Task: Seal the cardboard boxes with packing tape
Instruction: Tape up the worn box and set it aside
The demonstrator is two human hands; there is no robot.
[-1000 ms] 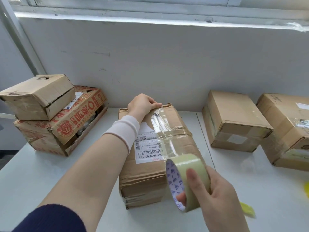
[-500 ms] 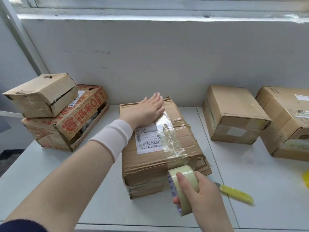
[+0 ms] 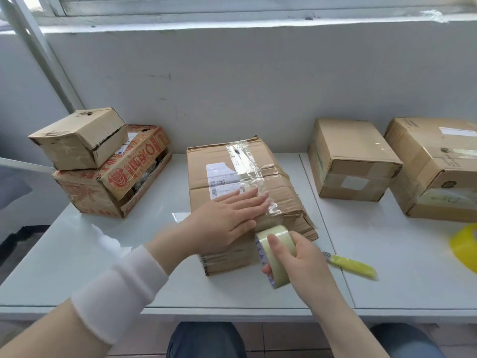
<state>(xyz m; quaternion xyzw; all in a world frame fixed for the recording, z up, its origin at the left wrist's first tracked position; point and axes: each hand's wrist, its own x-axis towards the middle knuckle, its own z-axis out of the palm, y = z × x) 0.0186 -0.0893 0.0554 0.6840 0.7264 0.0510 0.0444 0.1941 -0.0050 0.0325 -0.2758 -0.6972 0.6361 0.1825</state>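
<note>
Left hand [image 3: 227, 223] presses flat on the box [image 3: 232, 177]; right hand [image 3: 296, 257] grips the tape roll [image 3: 275, 251].

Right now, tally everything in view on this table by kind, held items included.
Cardboard boxes: 5
Packing tape rolls: 2
Yellow utility knife: 1
Total: 8
</note>
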